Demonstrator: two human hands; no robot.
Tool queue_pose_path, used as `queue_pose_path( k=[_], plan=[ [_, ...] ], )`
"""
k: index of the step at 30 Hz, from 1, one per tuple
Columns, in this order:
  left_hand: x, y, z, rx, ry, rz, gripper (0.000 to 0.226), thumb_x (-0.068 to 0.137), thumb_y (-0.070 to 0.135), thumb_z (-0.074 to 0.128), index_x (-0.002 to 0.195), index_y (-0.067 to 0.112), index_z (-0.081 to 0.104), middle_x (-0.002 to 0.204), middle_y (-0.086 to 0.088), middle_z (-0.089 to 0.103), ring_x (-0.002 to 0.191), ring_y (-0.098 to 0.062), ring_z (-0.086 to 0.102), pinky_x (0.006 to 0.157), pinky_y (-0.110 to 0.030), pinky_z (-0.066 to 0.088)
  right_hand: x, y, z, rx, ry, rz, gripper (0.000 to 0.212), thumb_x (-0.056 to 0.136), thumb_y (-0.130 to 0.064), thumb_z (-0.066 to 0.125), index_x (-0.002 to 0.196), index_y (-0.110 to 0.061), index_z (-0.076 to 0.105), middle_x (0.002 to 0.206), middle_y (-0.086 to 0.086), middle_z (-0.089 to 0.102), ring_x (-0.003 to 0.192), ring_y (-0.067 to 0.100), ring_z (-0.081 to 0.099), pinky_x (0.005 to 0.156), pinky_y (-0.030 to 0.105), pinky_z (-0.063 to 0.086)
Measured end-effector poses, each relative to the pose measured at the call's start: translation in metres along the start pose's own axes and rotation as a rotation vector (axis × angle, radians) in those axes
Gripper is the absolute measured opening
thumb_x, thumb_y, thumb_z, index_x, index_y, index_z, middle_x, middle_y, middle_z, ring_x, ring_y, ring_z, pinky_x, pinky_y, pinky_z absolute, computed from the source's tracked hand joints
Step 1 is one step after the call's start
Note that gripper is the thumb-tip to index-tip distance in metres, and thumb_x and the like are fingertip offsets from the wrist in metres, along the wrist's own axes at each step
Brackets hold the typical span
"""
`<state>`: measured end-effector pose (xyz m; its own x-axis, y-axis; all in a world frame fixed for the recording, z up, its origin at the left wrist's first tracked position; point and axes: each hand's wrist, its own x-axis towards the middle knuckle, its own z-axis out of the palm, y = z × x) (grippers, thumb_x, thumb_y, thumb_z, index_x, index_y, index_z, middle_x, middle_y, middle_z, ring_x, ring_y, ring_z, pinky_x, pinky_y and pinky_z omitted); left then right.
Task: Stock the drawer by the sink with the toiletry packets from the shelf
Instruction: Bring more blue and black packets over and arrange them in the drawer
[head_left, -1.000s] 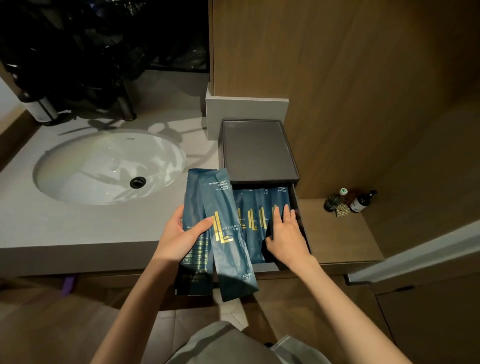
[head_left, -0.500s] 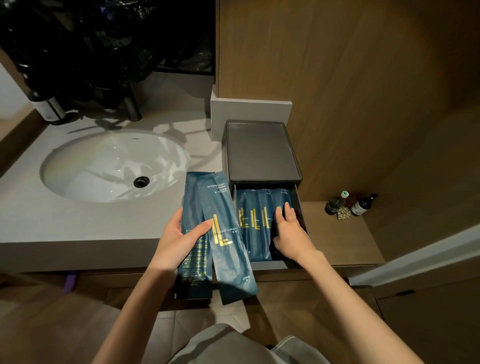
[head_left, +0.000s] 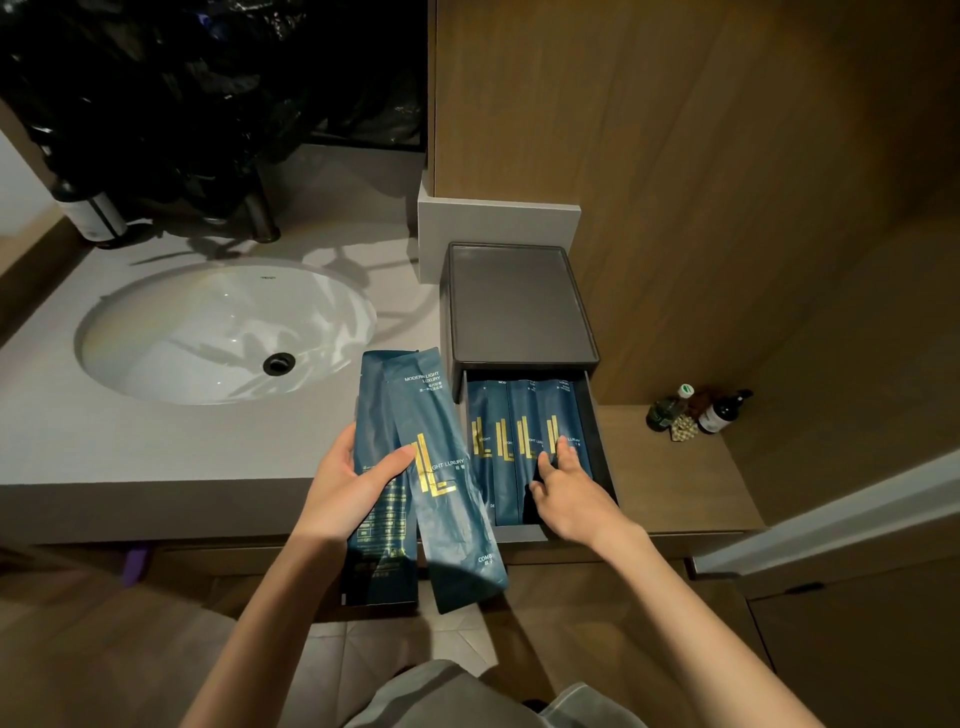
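Two long blue packets (head_left: 441, 415) are in the left hand (head_left: 348, 488), just right of the sink (head_left: 223, 332). Their lower ends hang past the counter (head_left: 156, 452) edge. The thumb lies across the front packet and the fingers curl behind, grasping both near mid-length. They look light, thin and floppy, with a slick foil skin. A pinch across the middle, where the hand has them, probably stops them sliding apart or drooping. Further right of the sink, the drawer (head_left: 600, 441) stands pulled out from under a dark flat-topped box (head_left: 519, 306). About four matching drawer packets (head_left: 524, 415) lie in it side by side, gold print up. The right hand (head_left: 576, 499) rests on the rightmost ones with straight fingers, unclenched and gripping nothing. That hand hides whether there is room beside them.
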<state>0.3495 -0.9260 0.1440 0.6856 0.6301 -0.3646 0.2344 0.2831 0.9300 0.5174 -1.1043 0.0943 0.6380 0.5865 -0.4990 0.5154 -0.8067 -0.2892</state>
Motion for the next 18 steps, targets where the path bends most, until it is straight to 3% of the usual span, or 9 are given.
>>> queue_pose_path(
  k=[6, 10, 13, 16, 18],
  plan=[
    [0.003, 0.000, 0.004, 0.014, -0.018, 0.003, 0.038, 0.081, 0.023, 0.074, 0.116, 0.026, 0.058, 0.107, 0.002, 0.072, 0.095, -0.019, 0.071, 0.089, -0.046, 0.055, 0.000, -0.002, -0.003, 0.072, -0.017, -0.001, 0.055, 0.104, -0.024, 0.029, 0.152, -0.003, 0.013, 0.159, 0.019, -0.016, 0.149, 0.029, -0.008, 0.119, 0.034, 0.010],
    [0.005, 0.001, 0.011, 0.011, -0.039, 0.036, 0.034, 0.082, 0.019, 0.073, 0.110, 0.033, 0.059, 0.104, 0.006, 0.073, 0.093, -0.016, 0.071, 0.085, -0.043, 0.056, -0.008, -0.004, -0.011, 0.121, 0.048, -0.021, 0.055, 0.102, -0.025, 0.038, 0.152, -0.010, 0.020, 0.161, 0.015, -0.006, 0.149, 0.028, 0.012, 0.117, 0.034, 0.019],
    [0.007, 0.005, 0.016, 0.015, -0.054, 0.068, 0.034, 0.083, 0.017, 0.072, 0.110, 0.031, 0.058, 0.102, 0.007, 0.074, 0.093, -0.017, 0.072, 0.084, -0.042, 0.057, -0.022, -0.010, -0.022, 0.317, 0.257, -0.110, 0.049, 0.099, -0.027, 0.048, 0.147, -0.021, 0.037, 0.157, 0.007, 0.027, 0.141, 0.022, 0.036, 0.113, 0.031, 0.029],
    [0.007, 0.010, 0.021, -0.018, -0.068, 0.089, 0.035, 0.082, 0.016, 0.073, 0.113, 0.026, 0.058, 0.103, 0.003, 0.074, 0.091, -0.018, 0.072, 0.075, -0.036, 0.059, -0.039, -0.023, -0.037, 0.676, 0.305, -0.194, 0.036, 0.095, -0.030, 0.055, 0.132, -0.032, 0.053, 0.129, -0.007, 0.061, 0.102, 0.004, 0.062, 0.086, 0.015, 0.049],
    [0.006, 0.014, 0.027, -0.051, -0.082, 0.111, 0.036, 0.082, 0.015, 0.073, 0.114, 0.024, 0.058, 0.101, 0.003, 0.074, 0.088, -0.017, 0.073, 0.066, -0.027, 0.059, -0.049, -0.034, -0.041, 0.890, 0.254, -0.227, 0.033, 0.092, -0.029, 0.060, 0.125, -0.033, 0.056, 0.110, -0.010, 0.070, 0.091, 0.011, 0.067, 0.084, 0.026, 0.055]
  ],
)
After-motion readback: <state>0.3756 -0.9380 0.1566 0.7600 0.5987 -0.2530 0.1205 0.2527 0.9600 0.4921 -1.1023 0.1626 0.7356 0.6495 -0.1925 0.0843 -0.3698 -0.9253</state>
